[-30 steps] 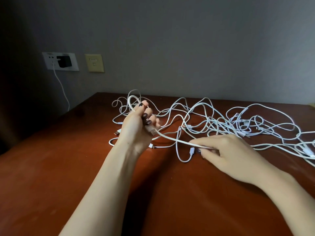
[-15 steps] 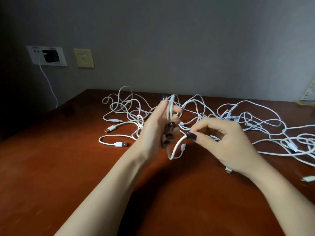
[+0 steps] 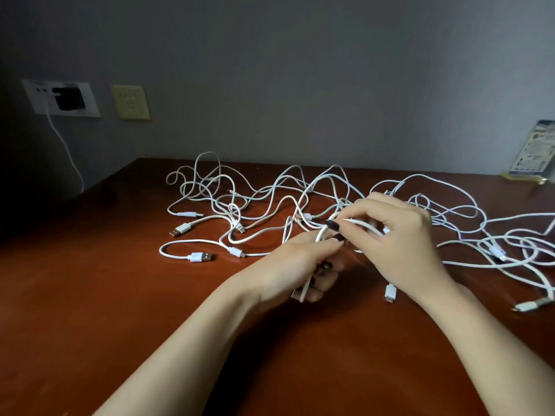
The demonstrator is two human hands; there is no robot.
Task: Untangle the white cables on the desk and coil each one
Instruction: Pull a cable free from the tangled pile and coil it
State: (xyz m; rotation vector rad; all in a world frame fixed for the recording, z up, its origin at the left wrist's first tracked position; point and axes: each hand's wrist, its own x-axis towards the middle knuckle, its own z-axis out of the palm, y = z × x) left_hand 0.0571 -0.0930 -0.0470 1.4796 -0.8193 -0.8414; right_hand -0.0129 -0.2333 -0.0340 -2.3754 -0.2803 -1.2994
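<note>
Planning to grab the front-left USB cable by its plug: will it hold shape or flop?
Probably floppy: the USB cable lies in a slack curve. It is likely light, being thin. Its far end lies beside the tangle, so it may snag.

Beige switch plate (image 3: 131,102) on the grey wall (image 3: 300,70). Just left of it, a white outlet plate (image 3: 33,97) with 1 black charger (image 3: 68,99) plugged in and its cord (image 3: 67,151) dangling down. Way off right of it, a printed leaflet stand (image 3: 533,151).
</note>
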